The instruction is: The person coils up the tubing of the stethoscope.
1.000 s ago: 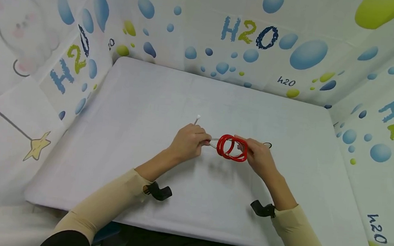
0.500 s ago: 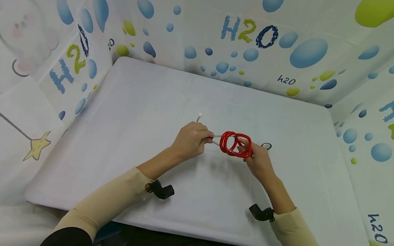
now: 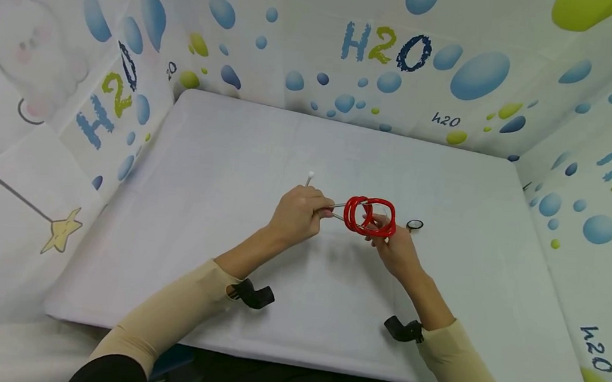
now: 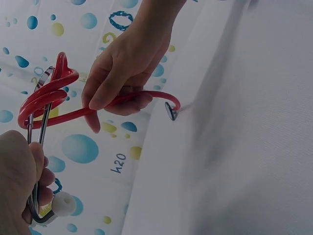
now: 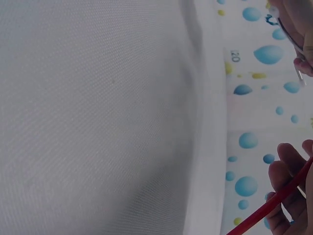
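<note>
A stethoscope with red tubing (image 3: pixel 355 216) wound into several loops is held above the table between both hands. My left hand (image 3: pixel 295 217) grips its metal ear tubes (image 4: pixel 43 129); a white earpiece (image 3: pixel 311 174) sticks out beyond the knuckles, and shows below the fingers in the left wrist view. With thumb and fingers my right hand (image 4: pixel 124 71) holds the tubing near the free end. The round chest piece (image 3: pixel 414 225) hangs past that hand on a short length of tube. In the right wrist view, red tube (image 5: pixel 266 208) crosses the right fingers (image 5: pixel 281 174).
A white cloth covers the table (image 3: pixel 223 142). Around it stand white curtains (image 3: pixel 317 54) printed with blue and green drops and H2O lettering. Black wrist mounts (image 3: pixel 254 295) sit at both sleeves.
Both hands have moved slightly away from the body. The red loops have shifted right and farther off, and the right hand has turned, with the chest piece showing more fully beside it.
</note>
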### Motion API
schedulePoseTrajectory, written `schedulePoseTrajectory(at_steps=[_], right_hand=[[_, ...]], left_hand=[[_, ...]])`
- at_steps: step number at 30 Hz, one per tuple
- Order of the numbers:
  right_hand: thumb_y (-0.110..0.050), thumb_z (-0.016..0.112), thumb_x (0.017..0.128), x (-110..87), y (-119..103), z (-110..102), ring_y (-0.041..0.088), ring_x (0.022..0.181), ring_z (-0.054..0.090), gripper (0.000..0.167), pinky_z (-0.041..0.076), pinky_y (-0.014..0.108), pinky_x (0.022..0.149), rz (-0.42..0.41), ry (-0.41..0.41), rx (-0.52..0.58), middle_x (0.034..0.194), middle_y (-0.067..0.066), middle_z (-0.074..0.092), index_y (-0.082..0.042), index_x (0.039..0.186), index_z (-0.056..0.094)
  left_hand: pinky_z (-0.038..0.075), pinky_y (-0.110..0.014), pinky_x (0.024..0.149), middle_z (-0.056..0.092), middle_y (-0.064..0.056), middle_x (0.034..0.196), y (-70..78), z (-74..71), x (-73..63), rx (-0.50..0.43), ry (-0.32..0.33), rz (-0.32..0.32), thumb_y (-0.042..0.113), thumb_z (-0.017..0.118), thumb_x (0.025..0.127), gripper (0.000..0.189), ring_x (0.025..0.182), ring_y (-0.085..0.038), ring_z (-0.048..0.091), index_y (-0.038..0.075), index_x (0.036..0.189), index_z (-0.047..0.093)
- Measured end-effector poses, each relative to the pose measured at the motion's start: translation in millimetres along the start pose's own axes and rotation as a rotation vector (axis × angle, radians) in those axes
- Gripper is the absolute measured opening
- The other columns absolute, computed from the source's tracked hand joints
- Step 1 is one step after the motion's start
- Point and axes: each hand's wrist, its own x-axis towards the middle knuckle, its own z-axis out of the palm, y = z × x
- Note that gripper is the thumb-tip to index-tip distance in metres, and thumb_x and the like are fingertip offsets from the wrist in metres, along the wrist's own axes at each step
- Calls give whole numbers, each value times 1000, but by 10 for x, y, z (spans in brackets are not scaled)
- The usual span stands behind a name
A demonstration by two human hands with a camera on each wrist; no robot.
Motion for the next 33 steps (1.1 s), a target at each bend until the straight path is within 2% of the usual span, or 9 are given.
schedulePoseTrajectory(at_steps=[6, 12, 16, 19, 24, 29, 33], right_hand=[[-14, 53, 97, -13, 33, 26, 13, 72, 60, 28, 52, 27, 64, -11, -43, 39, 80, 2, 67, -7, 124, 58], [-12, 53, 97, -28, 16, 48, 13, 75, 57, 30, 50, 27, 63, -22, -58, 42, 83, 3, 66, -6, 126, 55], [-15, 50, 98, -28, -5, 55, 13, 76, 56, 17, 51, 29, 65, -16, -104, 13, 85, 4, 66, -7, 108, 60], [-18, 49, 99, -38, -13, 58, 13, 74, 58, 16, 51, 29, 65, -8, -124, -13, 85, 4, 67, -9, 97, 62], [-15, 51, 97, -67, 15, 68, 13, 70, 58, 12, 51, 27, 61, 8, -71, -63, 80, 3, 67, -8, 95, 61], [-11, 54, 96, -83, 32, 79, 11, 66, 57, 7, 48, 25, 56, -16, -2, -100, 75, -1, 66, -6, 97, 59], [-13, 54, 96, -82, 41, 94, 9, 62, 55, 12, 46, 23, 54, -19, 18, -113, 71, -2, 64, -6, 104, 59]], left_hand=[[48, -30, 69, 71, 0, 76, 28, -39, 50, 6, 12, -19, 10, 70, 84, 7, 70, -14, 62, 8, 86, 76], [49, -30, 69, 71, 1, 76, 43, -50, 82, 16, 5, -23, 10, 69, 84, 7, 70, -14, 62, 8, 86, 76], [49, -30, 70, 71, 0, 76, 50, -58, 90, 25, -4, -45, 11, 70, 84, 7, 70, -14, 62, 8, 87, 76], [50, -31, 71, 72, 0, 77, 52, -63, 93, 34, -9, -57, 11, 70, 84, 8, 71, -15, 63, 8, 88, 76], [51, -32, 72, 71, 0, 75, 32, -51, 94, 43, 1, -73, 12, 71, 83, 7, 70, -16, 63, 8, 86, 76], [51, -33, 72, 71, -1, 74, 10, -30, 99, 33, 6, -94, 10, 71, 82, 7, 69, -17, 63, 7, 87, 76], [51, -33, 72, 71, -1, 75, 1, -26, 98, 30, 0, -112, 11, 70, 83, 8, 70, -17, 64, 7, 87, 76]])
